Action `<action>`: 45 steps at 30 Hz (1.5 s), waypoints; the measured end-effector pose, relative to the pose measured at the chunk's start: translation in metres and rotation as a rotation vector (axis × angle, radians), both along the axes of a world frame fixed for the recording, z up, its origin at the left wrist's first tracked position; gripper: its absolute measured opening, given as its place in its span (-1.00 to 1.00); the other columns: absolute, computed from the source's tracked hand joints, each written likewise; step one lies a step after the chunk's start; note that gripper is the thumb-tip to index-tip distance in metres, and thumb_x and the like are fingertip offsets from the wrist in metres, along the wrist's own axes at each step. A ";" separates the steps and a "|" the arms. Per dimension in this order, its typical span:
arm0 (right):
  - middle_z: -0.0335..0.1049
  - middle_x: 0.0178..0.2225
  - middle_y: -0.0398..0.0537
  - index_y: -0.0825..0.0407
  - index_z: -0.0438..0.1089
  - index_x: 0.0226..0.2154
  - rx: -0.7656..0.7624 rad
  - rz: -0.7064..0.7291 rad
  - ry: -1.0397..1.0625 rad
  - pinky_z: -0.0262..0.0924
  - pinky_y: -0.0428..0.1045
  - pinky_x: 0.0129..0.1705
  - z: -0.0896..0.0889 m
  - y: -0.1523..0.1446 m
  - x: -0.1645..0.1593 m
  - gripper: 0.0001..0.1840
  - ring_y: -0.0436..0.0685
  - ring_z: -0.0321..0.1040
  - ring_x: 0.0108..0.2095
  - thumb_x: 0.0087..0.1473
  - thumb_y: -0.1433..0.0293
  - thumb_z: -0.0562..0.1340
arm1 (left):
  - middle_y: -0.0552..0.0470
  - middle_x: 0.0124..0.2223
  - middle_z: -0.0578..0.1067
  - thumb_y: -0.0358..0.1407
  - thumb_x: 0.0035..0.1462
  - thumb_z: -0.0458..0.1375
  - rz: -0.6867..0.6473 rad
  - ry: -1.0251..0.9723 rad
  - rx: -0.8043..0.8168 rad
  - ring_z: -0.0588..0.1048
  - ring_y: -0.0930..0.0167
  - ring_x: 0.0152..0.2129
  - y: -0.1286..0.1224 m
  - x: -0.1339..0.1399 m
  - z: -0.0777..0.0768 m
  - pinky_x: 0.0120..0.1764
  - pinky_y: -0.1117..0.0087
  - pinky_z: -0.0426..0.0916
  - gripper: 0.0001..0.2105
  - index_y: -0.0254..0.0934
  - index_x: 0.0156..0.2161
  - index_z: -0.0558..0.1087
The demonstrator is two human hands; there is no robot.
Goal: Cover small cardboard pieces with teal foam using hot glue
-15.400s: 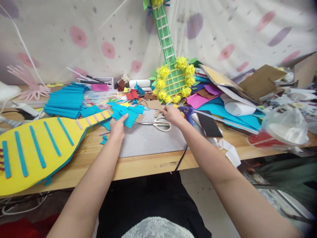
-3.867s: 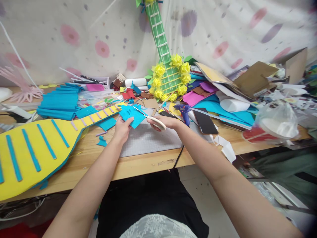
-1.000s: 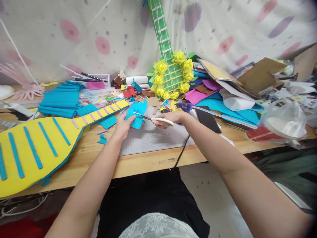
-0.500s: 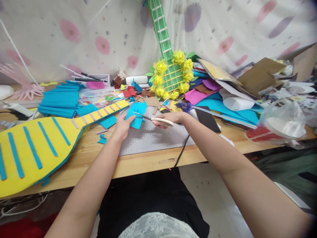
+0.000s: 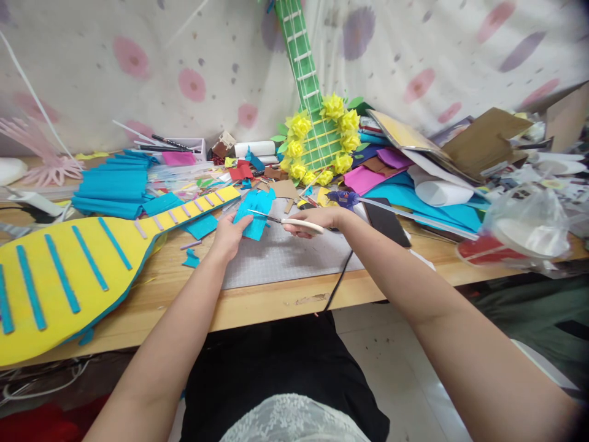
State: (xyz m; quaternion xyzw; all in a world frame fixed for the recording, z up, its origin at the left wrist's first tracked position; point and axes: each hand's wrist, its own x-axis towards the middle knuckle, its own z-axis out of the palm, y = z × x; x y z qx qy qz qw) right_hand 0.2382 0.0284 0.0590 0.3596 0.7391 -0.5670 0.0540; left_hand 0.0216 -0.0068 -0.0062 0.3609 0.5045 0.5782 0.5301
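My left hand (image 5: 229,236) pinches the left edge of a blue piece of crepe paper (image 5: 258,224), held above a grey cutting mat (image 5: 262,267). In my right hand (image 5: 317,220) is a pair of white-handled scissors (image 5: 301,226), its blades pointing left across the paper. The blue paper has an uneven upper edge. Left of my hands lies a yellow paper guitar shape (image 5: 83,270) with blue strips on its body and pale purple strips along its neck. Small blue scraps (image 5: 191,259) rest on the table beside my left forearm.
A green paper guitar (image 5: 306,80) with yellow flowers leans on the patterned curtain at the back. Folded blue crepe paper (image 5: 110,184) lies at left. A blue glue gun (image 5: 344,198), a dark flat slab (image 5: 389,222) and a bagged red cup (image 5: 492,245) are at right.
Almost nothing differs. The view has shifted very slightly, and both hands, the scissors and the blue paper keep nearly the same places.
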 end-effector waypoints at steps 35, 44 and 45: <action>0.13 -0.61 -0.24 0.11 0.25 -0.47 0.126 -0.054 -0.019 -0.01 -0.15 -0.61 -0.005 0.004 0.004 -0.53 -0.14 0.09 -0.64 -0.08 0.00 0.24 | 0.02 -0.44 0.51 -0.18 -0.34 0.35 0.004 -0.005 -0.002 0.40 0.46 -0.59 0.000 0.000 -0.001 -0.48 0.43 0.33 -0.64 -0.33 -0.36 0.49; 0.10 -0.65 -0.26 0.09 0.19 -0.52 0.207 0.015 -0.021 -0.07 -0.16 -0.62 -0.005 0.002 -0.003 -0.49 -0.14 0.05 -0.65 -0.04 -0.04 0.18 | 0.11 -0.52 0.46 -0.20 -0.30 0.33 -0.062 0.043 0.039 0.38 0.50 -0.59 -0.006 0.007 0.002 -0.47 0.47 0.33 -0.67 -0.33 -0.37 0.48; 0.10 -0.65 -0.26 0.09 0.20 -0.51 0.197 0.013 -0.008 -0.07 -0.16 -0.62 -0.006 0.002 -0.004 -0.49 -0.14 0.05 -0.65 -0.04 -0.05 0.18 | 0.11 -0.52 0.46 -0.20 -0.30 0.33 -0.061 0.037 0.039 0.38 0.50 -0.59 -0.005 0.007 0.002 -0.47 0.47 0.33 -0.67 -0.33 -0.36 0.48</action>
